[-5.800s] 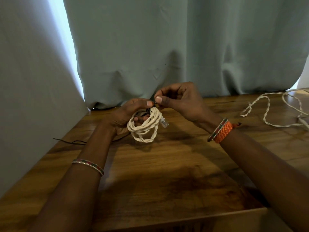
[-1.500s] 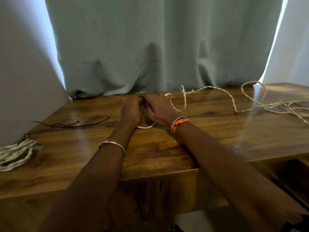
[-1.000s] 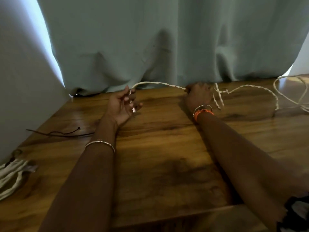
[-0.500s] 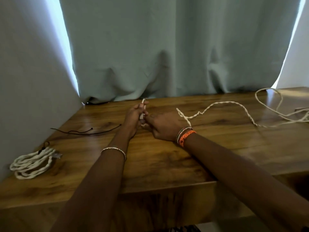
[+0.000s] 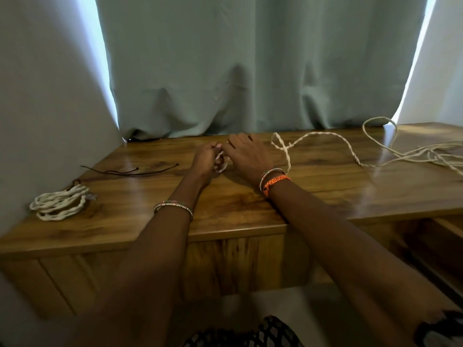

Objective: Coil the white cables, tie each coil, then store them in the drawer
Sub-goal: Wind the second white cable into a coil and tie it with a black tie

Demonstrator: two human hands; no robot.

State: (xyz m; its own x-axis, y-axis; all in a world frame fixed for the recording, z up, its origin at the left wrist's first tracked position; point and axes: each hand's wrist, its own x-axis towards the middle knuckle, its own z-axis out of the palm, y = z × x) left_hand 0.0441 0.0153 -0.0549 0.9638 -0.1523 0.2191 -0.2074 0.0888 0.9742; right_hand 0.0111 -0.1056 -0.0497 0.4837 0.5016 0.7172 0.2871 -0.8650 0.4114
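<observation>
White cable [image 5: 325,136] now back between both hands at desk [image 5: 250,209] centre, stretched apart a second ago: second coil starting. Left hand [image 5: 204,162] curled round first loops; right hand [image 5: 246,155] fingers over them, pinch unclear. Tied coil [image 5: 59,202] far left.

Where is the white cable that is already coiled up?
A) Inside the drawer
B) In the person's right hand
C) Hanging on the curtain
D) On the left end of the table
D: the coiled white cable lies on the wooden table at its left end, near the wall, well apart from both hands, which are busy with the loose cable at the middle.
</observation>
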